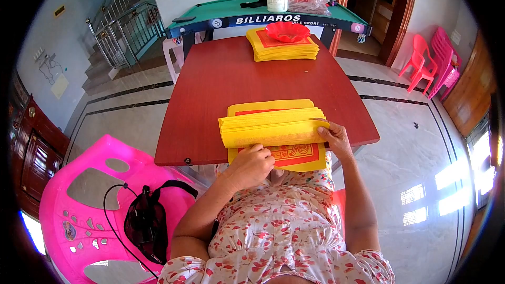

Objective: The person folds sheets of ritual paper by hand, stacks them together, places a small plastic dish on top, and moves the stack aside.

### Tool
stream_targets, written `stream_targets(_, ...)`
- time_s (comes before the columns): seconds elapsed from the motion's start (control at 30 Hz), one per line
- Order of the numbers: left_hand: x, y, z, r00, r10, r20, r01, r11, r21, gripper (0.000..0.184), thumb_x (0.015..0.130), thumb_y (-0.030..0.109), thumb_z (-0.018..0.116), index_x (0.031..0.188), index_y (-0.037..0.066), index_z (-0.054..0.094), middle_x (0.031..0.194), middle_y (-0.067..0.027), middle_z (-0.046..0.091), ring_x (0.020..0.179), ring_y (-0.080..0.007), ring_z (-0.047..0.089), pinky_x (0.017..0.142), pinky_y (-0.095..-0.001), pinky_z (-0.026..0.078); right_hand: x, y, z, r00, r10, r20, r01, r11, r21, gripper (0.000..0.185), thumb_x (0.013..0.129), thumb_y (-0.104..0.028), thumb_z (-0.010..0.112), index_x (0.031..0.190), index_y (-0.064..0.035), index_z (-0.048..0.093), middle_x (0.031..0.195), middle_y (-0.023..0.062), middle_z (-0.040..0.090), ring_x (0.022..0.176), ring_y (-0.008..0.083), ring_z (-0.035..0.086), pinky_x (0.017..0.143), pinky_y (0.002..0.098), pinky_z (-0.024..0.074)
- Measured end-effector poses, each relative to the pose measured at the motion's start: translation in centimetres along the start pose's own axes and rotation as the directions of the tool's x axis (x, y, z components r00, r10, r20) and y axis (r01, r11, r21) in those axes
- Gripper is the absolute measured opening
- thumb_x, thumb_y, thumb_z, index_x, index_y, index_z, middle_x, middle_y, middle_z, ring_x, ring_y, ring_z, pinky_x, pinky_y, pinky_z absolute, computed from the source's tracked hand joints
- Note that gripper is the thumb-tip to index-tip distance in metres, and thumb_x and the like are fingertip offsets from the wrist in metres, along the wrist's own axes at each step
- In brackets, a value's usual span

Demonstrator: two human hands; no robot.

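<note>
A thick bundle of yellow paper sheets [271, 129] is folded over near the front edge of the red table. My right hand [335, 138] grips the bundle's right end, thumb on top and fingers behind. At its lower edge is my left hand [249, 166], fingers curled and touching the paper; the fingertips are hidden. Under the fold lies a yellow sheet with a red printed panel [299, 156], its lower part overhanging the table edge.
Farther back on the red table [221, 73], a red scalloped dish [288, 31] sits on a yellow paper stack [284, 52]. A billiard table [221, 13] stands beyond. Left of me is a pink chair [68, 194] holding a black bag [147, 223].
</note>
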State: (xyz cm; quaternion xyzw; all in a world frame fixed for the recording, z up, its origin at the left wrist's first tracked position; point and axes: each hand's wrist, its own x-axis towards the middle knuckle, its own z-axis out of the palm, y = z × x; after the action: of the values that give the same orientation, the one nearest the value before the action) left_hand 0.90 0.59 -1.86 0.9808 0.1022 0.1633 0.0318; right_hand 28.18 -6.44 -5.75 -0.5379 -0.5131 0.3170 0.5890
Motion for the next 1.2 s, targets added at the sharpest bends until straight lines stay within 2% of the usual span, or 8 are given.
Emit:
stream_targets(0.53,0.0,0.1,0.0,0.999,-0.029,0.016,0.030,0.999,-0.022,0.014,0.077,0.016,0.063,0.074,0.003,0.063,0.080,-0.0078,0.061,0.083,-0.0225,0.055,0.076,-0.0340,0.046,0.0,-0.2,0.1,1.000,0.004,0.010,-0.005,0.999,0.037,0.031,0.090,-0.024,0.056,0.110,-0.0009,0.061,0.085,0.0016,0.064,0.075,0.0058,0.058,0.067,0.0228,0.0507)
stream_targets(0.63,-0.1,-0.1,-0.3,0.999,0.000,-0.032,-0.001,0.999,-0.034,0.016,0.077,0.018,0.064,0.074,0.003,0.063,0.078,-0.0088,0.061,0.077,-0.0230,0.056,0.070,-0.0344,0.048,0.0,-0.1,0.1,1.000,0.015,0.003,-0.015,0.999,0.034,0.031,0.090,-0.023,0.056,0.110,-0.0006,0.061,0.085,0.0011,0.064,0.075,0.0055,0.057,0.067,0.0224,0.0505)
stream_targets(0.7,-0.3,-0.5,-1.6,0.988,-0.060,-0.143,0.039,0.989,-0.140,0.020,0.077,0.021,0.065,0.071,0.003,0.062,0.068,-0.0092,0.059,0.062,-0.0242,0.057,0.058,-0.0339,0.048,0.1,0.2,0.0,1.000,0.018,0.000,-0.018,0.999,0.045,0.031,0.090,-0.023,0.056,0.110,-0.0005,0.061,0.085,0.0009,0.063,0.075,0.0054,0.057,0.067,0.0222,0.0503)
stream_targets(0.73,-0.5,-0.7,-2.2,0.988,-0.058,-0.140,0.038,0.990,-0.139,0.020,0.077,0.021,0.065,0.071,0.003,0.062,0.068,-0.0092,0.059,0.062,-0.0242,0.057,0.058,-0.0339,0.048,0.2,0.4,-0.1,1.000,0.017,0.006,-0.017,0.999,0.049,0.031,0.090,-0.023,0.056,0.111,-0.0004,0.060,0.085,0.0007,0.063,0.075,0.0052,0.057,0.067,0.0220,0.0503)
stream_targets(0.8,-0.8,-1.2,-3.5,0.919,-0.277,-0.281,0.249,0.960,-0.132,0.031,0.083,0.029,0.059,0.064,0.005,0.059,0.056,-0.0096,0.054,0.050,-0.0260,0.056,0.047,-0.0363,0.045,0.1,0.4,0.0,1.000,0.015,0.008,-0.016,0.998,0.057,0.031,0.090,-0.023,0.056,0.111,-0.0003,0.060,0.086,0.0006,0.063,0.075,0.0049,0.056,0.067,0.0219,0.0502)
stream_targets(0.83,-0.9,-1.4,-3.9,0.920,-0.274,-0.278,0.247,0.960,-0.130,0.031,0.083,0.029,0.059,0.064,0.005,0.059,0.056,-0.0096,0.054,0.050,-0.0260,0.056,0.047,-0.0363,0.045,0.1,0.2,0.1,1.000,0.020,0.010,-0.021,0.997,0.068,0.031,0.090,-0.022,0.056,0.111,-0.0002,0.060,0.086,0.0005,0.063,0.076,0.0048,0.056,0.067,0.0220,0.0503)
stream_targets(0.9,-1.1,-1.8,-4.5,0.827,-0.389,-0.407,0.354,0.921,-0.161,0.037,0.084,0.031,0.059,0.058,0.005,0.052,0.052,-0.0106,0.050,0.047,-0.0266,0.054,0.043,-0.0373,0.041,0.0,-0.3,0.2,1.000,0.024,0.011,-0.025,0.996,0.080,0.030,0.091,-0.022,0.056,0.111,-0.0001,0.059,0.086,0.0004,0.063,0.076,0.0046,0.056,0.067,0.0221,0.0504)
stream_targets(1.2,-1.8,-3.2,-4.8,0.701,-0.478,-0.530,0.417,0.877,-0.239,0.038,0.083,0.024,0.061,0.056,0.002,0.046,0.050,-0.0118,0.045,0.041,-0.0263,0.046,0.041,-0.0356,0.034,0.2,0.2,0.1,0.999,0.032,-0.004,-0.032,0.998,0.047,0.030,0.091,-0.022,0.055,0.111,0.0002,0.059,0.086,0.0016,0.063,0.076,0.0058,0.058,0.067,0.0231,0.0509)
